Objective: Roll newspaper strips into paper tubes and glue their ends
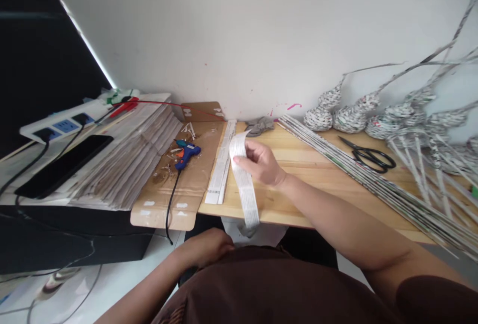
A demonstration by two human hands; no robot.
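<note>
My right hand (264,163) pinches a strip of printed newspaper (244,187) between thumb and fingers, near its upper end. The strip curls over at the top and hangs down past the table's front edge. My left hand (214,245) is low by my lap, below the table edge, its fingers turned in and mostly hidden. Just left of the held strip, a stack of flat newspaper strips (219,174) lies on the wooden table (295,199). A grey cloth-like bundle (260,126) sits against the wall behind my right hand.
Left, a blue glue gun (187,155) rests on cardboard (203,184), beside stacked newspaper (149,150), a phone (65,164) and a power strip (74,117). Right are rolled paper sticks (354,177), black scissors (369,157) and several woven paper pieces (350,119).
</note>
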